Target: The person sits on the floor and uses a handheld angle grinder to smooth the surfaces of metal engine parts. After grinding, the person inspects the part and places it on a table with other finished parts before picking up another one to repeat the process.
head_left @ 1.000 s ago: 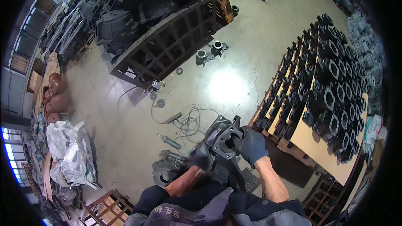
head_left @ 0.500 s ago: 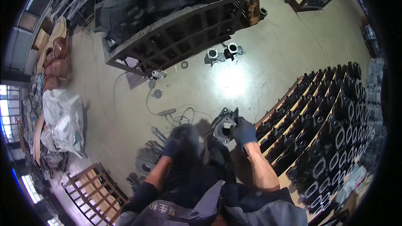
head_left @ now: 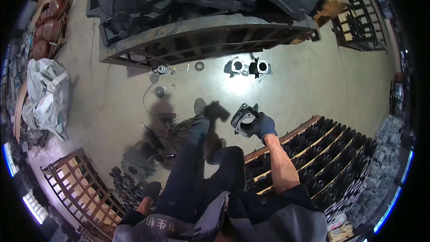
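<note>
My right hand (head_left: 265, 127), in a dark blue glove, grips the edge of a dark metal casting (head_left: 244, 119). The casting has a pale flange with bolt holes around a large round bore, and it is held out in front of my legs. My left hand (head_left: 152, 190), also gloved, hangs low by my left thigh, beside a pile of dark metal parts (head_left: 123, 183); its fingers are too dark to make out. Two castings with similar pale flanges, one on the left (head_left: 237, 66) and one on the right (head_left: 262, 66), rest on the floor ahead.
A large metal crate (head_left: 206, 29) of dark castings stands ahead. Rows of black parts (head_left: 304, 157) fill a pallet at my right. A corded tool (head_left: 152, 136), cables and a disc (head_left: 159, 91) lie on the floor. A slatted crate (head_left: 80, 179) stands at left.
My right hand has raised the casting away from my legs. My left hand has drawn back from near my knee to my left side. My body has straightened and my view has shifted.
</note>
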`<state>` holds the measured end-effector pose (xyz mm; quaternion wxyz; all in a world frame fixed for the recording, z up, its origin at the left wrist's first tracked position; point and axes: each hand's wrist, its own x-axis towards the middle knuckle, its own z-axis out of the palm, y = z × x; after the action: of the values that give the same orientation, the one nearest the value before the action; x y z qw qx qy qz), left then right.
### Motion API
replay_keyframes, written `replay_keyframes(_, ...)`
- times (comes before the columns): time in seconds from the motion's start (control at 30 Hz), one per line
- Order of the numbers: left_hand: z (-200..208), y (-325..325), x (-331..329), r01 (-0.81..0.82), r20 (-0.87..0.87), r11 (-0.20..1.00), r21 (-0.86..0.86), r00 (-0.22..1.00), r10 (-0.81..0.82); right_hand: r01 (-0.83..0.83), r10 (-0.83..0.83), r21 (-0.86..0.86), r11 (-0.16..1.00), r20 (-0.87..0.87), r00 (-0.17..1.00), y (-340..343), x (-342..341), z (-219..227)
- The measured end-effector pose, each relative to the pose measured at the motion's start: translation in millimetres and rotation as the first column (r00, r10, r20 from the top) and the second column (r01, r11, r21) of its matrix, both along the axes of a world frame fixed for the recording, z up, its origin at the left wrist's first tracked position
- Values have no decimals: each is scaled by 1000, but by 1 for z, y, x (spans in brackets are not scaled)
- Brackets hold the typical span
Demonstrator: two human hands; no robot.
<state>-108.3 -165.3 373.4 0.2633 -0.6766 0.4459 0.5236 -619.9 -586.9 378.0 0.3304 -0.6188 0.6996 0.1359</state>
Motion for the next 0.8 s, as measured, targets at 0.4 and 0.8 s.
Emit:
replay_keyframes(0.4,21,67,-75,-994,180,-79,-73,-91,979,-175,174,-29,984,-47,984,-194,5,-194)
replay_keyframes(0.8,-49,22,-198,-982,393,64,180,132,910,-478,473,35,878,-217,854,-304,-47,-407)
